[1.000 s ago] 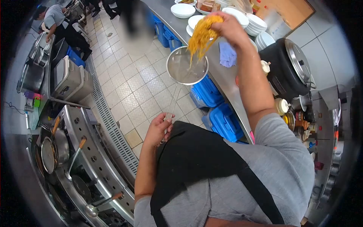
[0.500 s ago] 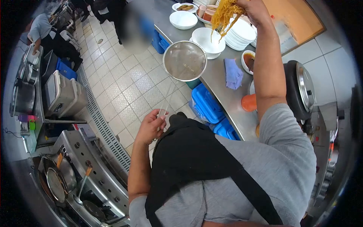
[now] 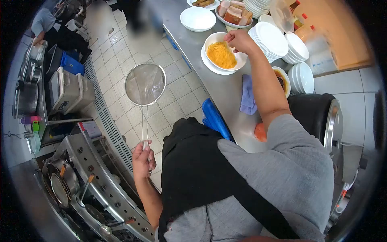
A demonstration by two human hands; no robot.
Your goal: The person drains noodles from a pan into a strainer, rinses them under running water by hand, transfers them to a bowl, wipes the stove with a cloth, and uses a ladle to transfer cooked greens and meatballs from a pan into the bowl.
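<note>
Yellow noodles (image 3: 221,55) lie in a white bowl (image 3: 241,61), which stands on a white plate (image 3: 209,65) on the steel counter. My right hand (image 3: 241,41) is at the bowl's right rim, its fingers pressed together just over the edge; whether anything is between them is hidden. Lower left, my left hand (image 3: 144,159) grips the thin wire handle of a round mesh strainer (image 3: 145,84), which is held over the tiled floor with its mesh facing up.
On the counter (image 3: 238,121) are a blue cloth (image 3: 248,94), stacked white plates (image 3: 271,39), a meat bowl (image 3: 235,13), a sauce bowl (image 3: 281,80) and a black cooker (image 3: 312,113). A stove (image 3: 92,171) is at lower left. Another person (image 3: 52,30) works at upper left.
The noodles went from my raised right hand into the bowl, and that hand came down to the rim. My left hand and the strainer moved left, away from the counter.
</note>
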